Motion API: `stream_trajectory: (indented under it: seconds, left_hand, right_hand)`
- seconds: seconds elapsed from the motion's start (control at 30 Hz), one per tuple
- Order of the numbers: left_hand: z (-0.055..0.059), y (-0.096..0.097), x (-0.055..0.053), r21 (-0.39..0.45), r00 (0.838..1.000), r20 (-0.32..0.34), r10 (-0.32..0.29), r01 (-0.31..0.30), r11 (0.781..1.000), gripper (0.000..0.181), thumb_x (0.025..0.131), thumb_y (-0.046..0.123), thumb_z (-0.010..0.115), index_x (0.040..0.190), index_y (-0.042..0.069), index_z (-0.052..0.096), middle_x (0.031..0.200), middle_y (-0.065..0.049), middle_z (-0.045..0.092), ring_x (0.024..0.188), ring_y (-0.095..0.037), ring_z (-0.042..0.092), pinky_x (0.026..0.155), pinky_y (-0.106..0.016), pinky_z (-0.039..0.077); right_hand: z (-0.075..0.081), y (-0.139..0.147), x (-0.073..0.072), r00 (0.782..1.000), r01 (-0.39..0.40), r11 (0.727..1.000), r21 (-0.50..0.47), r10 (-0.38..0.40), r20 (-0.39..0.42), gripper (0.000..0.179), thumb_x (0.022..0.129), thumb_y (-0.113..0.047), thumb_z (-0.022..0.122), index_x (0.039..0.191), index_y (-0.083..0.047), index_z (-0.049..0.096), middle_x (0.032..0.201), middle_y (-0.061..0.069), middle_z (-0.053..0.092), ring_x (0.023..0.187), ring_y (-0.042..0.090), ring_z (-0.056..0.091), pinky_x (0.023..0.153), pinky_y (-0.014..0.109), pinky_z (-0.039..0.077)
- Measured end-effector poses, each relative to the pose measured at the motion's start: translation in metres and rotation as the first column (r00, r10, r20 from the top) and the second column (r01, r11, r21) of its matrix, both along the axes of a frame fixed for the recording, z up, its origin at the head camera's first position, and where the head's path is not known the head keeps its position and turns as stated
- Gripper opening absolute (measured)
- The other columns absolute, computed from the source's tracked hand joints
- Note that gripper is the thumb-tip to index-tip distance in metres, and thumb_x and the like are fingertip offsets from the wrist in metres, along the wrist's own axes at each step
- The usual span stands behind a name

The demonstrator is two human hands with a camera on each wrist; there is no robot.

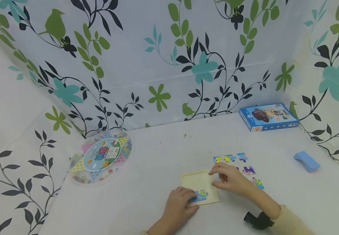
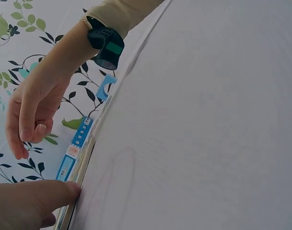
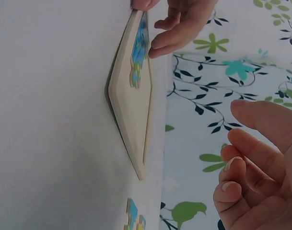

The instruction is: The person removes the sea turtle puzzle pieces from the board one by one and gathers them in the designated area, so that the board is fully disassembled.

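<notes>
A square wooden puzzle tray [image 1: 214, 195] lies on the table, with joined blue and green jigsaw pieces [image 1: 201, 195] in its near left part. My left hand [image 1: 179, 203] holds the tray at its near left corner. Its thumb [image 2: 64, 190] lies against the near edge, while the fingers reach over the blue pieces and partly hide them. Over the tray's right edge hovers my right hand [image 1: 230, 178], thumb and index finger apart and nothing between them. In the right wrist view its other fingers [image 3: 230, 188] curl loosely. Several loose jigsaw pieces [image 1: 242, 157] lie beyond that hand, some hidden by it.
At the back right stands a blue box [image 1: 269, 117], with a blue arched block [image 1: 306, 161] nearer on the right. A clear round pack [image 1: 102, 155] with a colourful label lies at the left. Patterned cloth [image 1: 157, 65] hangs behind the white table.
</notes>
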State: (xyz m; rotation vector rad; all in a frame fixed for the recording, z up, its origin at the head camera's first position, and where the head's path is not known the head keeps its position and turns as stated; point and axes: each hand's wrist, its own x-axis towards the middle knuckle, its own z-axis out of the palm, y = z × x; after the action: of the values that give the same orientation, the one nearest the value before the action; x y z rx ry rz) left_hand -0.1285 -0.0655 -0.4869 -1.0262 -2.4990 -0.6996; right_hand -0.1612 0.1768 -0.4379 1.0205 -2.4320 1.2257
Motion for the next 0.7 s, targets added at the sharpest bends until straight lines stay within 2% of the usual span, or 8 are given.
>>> stream_trajectory:
  seconds: [0.07,0.17,0.3,0.37,0.53,0.7]
  left_hand:
    - [0.000,-0.002,-0.001,-0.001,0.999,-0.033,0.030,-0.030,1.000,0.028,0.068,0.032,0.075,0.089,0.014,0.066,0.095,0.008,0.061,0.090,-0.009,0.050,0.071,-0.026,0.040]
    - [0.000,-0.004,-0.001,0.001,0.997,-0.048,0.058,-0.058,0.998,0.031,0.066,0.033,0.076,0.088,0.014,0.067,0.094,0.008,0.060,0.089,-0.010,0.049,0.070,-0.027,0.040]
    - [-0.001,-0.006,0.000,-0.002,0.997,-0.018,0.078,-0.078,0.997,0.036,0.067,0.036,0.075,0.092,0.011,0.067,0.096,0.008,0.060,0.088,-0.010,0.047,0.071,-0.027,0.040]
    - [-0.001,-0.006,0.000,-0.003,0.996,0.007,0.084,-0.084,0.996,0.038,0.069,0.037,0.074,0.094,0.009,0.067,0.098,0.007,0.060,0.089,-0.010,0.047,0.073,-0.027,0.039]
    - [0.000,-0.005,0.000,0.003,0.995,0.063,0.080,-0.081,0.997,0.041,0.071,0.038,0.072,0.098,0.008,0.066,0.101,0.007,0.060,0.091,-0.010,0.047,0.076,-0.027,0.039]
    - [0.001,-0.005,-0.001,0.030,0.994,0.085,0.069,-0.072,0.997,0.041,0.071,0.037,0.073,0.099,0.007,0.066,0.101,0.006,0.060,0.089,-0.009,0.047,0.076,-0.025,0.039]
  right_hand:
    - [-0.004,-0.004,-0.002,1.000,-0.025,1.000,-0.011,0.025,0.013,0.024,0.071,-0.004,0.072,0.092,-0.004,0.061,0.084,0.003,0.054,0.054,0.003,0.039,0.046,0.018,0.036]
    - [-0.011,-0.011,-0.003,0.999,-0.053,0.998,-0.018,0.053,0.012,0.026,0.070,-0.005,0.074,0.092,-0.003,0.060,0.084,0.004,0.055,0.054,0.000,0.038,0.045,0.018,0.036]
    - [-0.021,-0.016,0.000,0.996,-0.091,0.996,0.007,0.091,0.025,0.029,0.070,-0.011,0.075,0.092,-0.002,0.059,0.084,0.002,0.054,0.051,-0.003,0.034,0.044,0.016,0.034]
    - [-0.024,-0.019,0.002,0.992,-0.100,0.994,0.031,0.097,0.084,0.032,0.070,-0.015,0.076,0.094,-0.002,0.059,0.084,0.000,0.053,0.051,-0.004,0.033,0.045,0.017,0.034]
    - [-0.029,-0.024,0.008,0.975,-0.052,0.989,0.139,0.020,0.220,0.040,0.068,-0.022,0.077,0.098,-0.002,0.060,0.093,-0.002,0.054,0.066,0.004,0.043,0.058,0.021,0.040]
    - [-0.030,-0.030,0.011,0.965,-0.015,0.978,0.208,-0.040,0.258,0.035,0.069,-0.022,0.075,0.097,-0.004,0.063,0.093,-0.003,0.055,0.083,0.011,0.050,0.074,0.028,0.042]
